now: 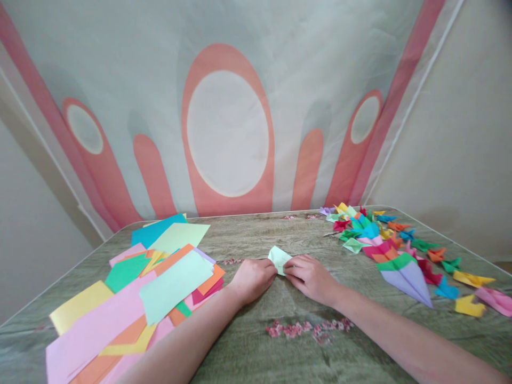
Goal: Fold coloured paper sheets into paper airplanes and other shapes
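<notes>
A small piece of pale green folded paper (279,258) is between my hands, over the middle of the table. My left hand (254,278) grips its left edge with curled fingers. From the other side, my right hand (310,276) pinches the paper's right edge between thumb and fingers. The upper part of the paper shows as a pointed shape; its lower edge is partly covered by my fingertips. Which folds it has, I cannot make out fully.
Loose coloured paper sheets (176,282) lie in an overlapping pile on the left. Several folded paper figures (426,245) spread across the right side, with a lilac paper plane (408,282) among them. The wood-patterned table (240,352) ends at a printed cloth backdrop (288,106).
</notes>
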`<state>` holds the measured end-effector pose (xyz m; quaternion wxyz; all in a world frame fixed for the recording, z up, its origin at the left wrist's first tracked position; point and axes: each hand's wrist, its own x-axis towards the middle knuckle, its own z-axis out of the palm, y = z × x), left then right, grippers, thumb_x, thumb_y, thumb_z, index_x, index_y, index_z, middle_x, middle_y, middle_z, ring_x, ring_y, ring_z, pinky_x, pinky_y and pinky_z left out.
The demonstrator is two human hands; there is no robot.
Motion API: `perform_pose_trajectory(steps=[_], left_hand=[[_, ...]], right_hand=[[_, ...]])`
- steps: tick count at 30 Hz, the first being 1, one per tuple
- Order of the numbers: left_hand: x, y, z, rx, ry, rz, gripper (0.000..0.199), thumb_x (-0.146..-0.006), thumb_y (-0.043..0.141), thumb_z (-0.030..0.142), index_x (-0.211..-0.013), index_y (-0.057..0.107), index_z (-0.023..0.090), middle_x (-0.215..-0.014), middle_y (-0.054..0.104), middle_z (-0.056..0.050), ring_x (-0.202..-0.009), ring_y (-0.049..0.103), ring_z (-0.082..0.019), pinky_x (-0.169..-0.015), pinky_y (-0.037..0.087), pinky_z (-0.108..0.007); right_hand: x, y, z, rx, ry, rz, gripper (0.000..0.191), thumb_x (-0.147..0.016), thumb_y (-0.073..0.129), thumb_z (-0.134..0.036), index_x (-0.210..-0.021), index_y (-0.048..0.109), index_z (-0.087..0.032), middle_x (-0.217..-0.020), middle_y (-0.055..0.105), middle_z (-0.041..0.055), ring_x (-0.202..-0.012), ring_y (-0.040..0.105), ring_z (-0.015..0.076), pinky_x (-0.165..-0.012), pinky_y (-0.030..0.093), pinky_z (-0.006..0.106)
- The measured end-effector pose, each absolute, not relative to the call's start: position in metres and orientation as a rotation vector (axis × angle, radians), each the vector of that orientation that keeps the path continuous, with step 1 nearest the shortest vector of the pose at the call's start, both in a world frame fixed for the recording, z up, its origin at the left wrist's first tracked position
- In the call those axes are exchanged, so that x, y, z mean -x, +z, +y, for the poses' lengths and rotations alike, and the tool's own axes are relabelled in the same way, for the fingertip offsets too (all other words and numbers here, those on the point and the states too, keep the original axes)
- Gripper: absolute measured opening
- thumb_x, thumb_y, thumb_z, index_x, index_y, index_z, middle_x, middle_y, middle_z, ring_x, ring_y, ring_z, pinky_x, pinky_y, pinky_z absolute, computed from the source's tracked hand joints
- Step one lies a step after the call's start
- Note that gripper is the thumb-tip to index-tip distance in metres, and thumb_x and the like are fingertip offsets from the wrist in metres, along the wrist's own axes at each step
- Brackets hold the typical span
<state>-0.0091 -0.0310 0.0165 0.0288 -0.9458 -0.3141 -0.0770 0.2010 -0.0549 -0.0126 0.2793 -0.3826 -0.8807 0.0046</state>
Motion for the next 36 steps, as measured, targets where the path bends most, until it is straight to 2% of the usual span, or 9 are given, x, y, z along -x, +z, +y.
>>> perform_pose_trajectory(steps=[4, 8, 16, 22, 26, 31, 36], left_hand=[[0.008, 0.016, -0.031, 2.997, -0.429, -1.079, 0.02, -0.088, 0.044, 0.029, -0.087, 0.062, 0.02, -0.092, 0.061, -0.003, -0.083, 0.058, -0.015, -0.073, 0.044, -0.024], [0.006, 0.013, -0.028, 3.076, -0.643, -1.233, 0.015, -0.084, 0.05, 0.028, -0.081, 0.062, 0.019, -0.091, 0.06, -0.003, -0.086, 0.056, -0.015, -0.078, 0.044, -0.025], [0.003, 0.002, -0.024, 3.089, -0.868, -1.401, 0.016, -0.083, 0.051, 0.026, -0.075, 0.062, 0.018, -0.086, 0.059, -0.003, -0.082, 0.055, -0.015, -0.076, 0.043, -0.025], [0.0, 0.003, -0.024, 3.014, -0.767, -1.437, 0.012, -0.081, 0.052, 0.025, -0.075, 0.059, 0.018, -0.082, 0.059, -0.002, -0.076, 0.055, -0.014, -0.071, 0.042, -0.023], [0.001, 0.007, -0.026, 2.982, -0.67, -1.43, 0.009, -0.081, 0.053, 0.026, -0.083, 0.057, 0.019, -0.084, 0.061, -0.002, -0.076, 0.056, -0.015, -0.067, 0.042, -0.023], [0.004, 0.015, -0.031, 2.987, -0.484, -1.31, 0.015, -0.082, 0.05, 0.022, -0.096, 0.054, 0.02, -0.092, 0.062, -0.003, -0.085, 0.058, -0.016, -0.073, 0.043, -0.024], [0.002, 0.026, -0.039, 2.955, -0.149, -1.081, 0.016, -0.087, 0.041, 0.018, -0.089, 0.056, 0.018, -0.087, 0.062, -0.004, -0.083, 0.059, -0.018, -0.074, 0.045, -0.028]], right_hand=[[-0.199, -0.009, -0.055, 1.061, 0.066, -2.352, 0.016, -0.087, 0.05, -0.021, -0.087, 0.066, -0.02, -0.091, 0.064, 0.0043, -0.088, 0.056, 0.0175, -0.082, 0.041, 0.033], [-0.197, -0.009, -0.05, 1.116, 0.185, -2.28, 0.015, -0.088, 0.049, -0.02, -0.082, 0.063, -0.019, -0.084, 0.062, 0.0035, -0.083, 0.055, 0.0162, -0.077, 0.042, 0.03], [-0.195, -0.013, -0.04, 1.15, 0.455, -2.107, 0.013, -0.084, 0.053, -0.019, -0.074, 0.06, -0.017, -0.081, 0.058, 0.0025, -0.079, 0.055, 0.0149, -0.074, 0.042, 0.028], [-0.194, -0.015, -0.037, 1.186, 0.518, -2.044, 0.005, -0.079, 0.058, -0.017, -0.075, 0.058, -0.019, -0.081, 0.056, 0.0024, -0.081, 0.053, 0.0165, -0.075, 0.041, 0.029], [-0.193, -0.017, -0.036, 1.211, 0.483, -2.037, 0.005, -0.079, 0.058, -0.018, -0.074, 0.057, -0.019, -0.081, 0.054, 0.0025, -0.083, 0.052, 0.0177, -0.076, 0.04, 0.031], [-0.193, -0.019, -0.035, 1.235, 0.423, -2.037, 0.004, -0.079, 0.058, -0.021, -0.076, 0.056, -0.019, -0.082, 0.054, 0.0031, -0.083, 0.051, 0.0186, -0.075, 0.04, 0.032], [-0.195, -0.023, -0.034, 1.211, 0.391, -2.061, 0.003, -0.079, 0.056, -0.021, -0.078, 0.055, -0.02, -0.084, 0.053, 0.0035, -0.083, 0.05, 0.0187, -0.076, 0.04, 0.033]])
